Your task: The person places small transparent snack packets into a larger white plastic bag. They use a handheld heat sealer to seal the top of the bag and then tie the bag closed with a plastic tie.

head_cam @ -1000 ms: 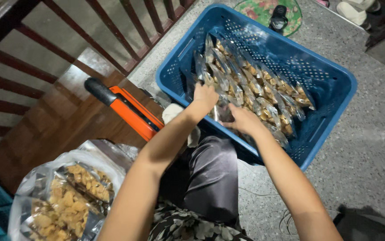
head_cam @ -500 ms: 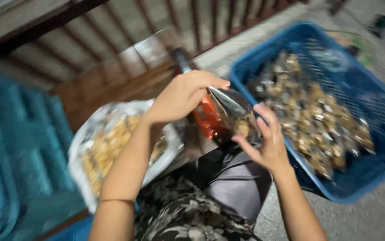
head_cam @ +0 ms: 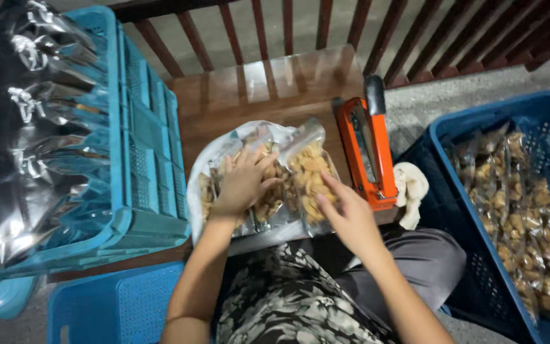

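left hand (head_cam: pixel 243 181): palm down, fingers spread, pressing flat | right hand (head_cam: pixel 346 213): fingers extended forward, loosely open | both forearms bare, reaching forward

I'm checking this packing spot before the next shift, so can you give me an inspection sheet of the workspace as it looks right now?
Surface: brown wooden bench, glossy, against a slatted railing.
Job's things: clear snack packets piled on the bench; left hand rests on the pile, right hand touches a packet's edge.
Clutter: orange sealer tool right of the pile; white cloth beside it.
Grip: both hands open, fingers spread, neither closed around a packet.
Cables: nothing seen.
Surroundings: blue crate of filled packets at right; teal crate with silvery bags at left; blue stool below; concrete floor.
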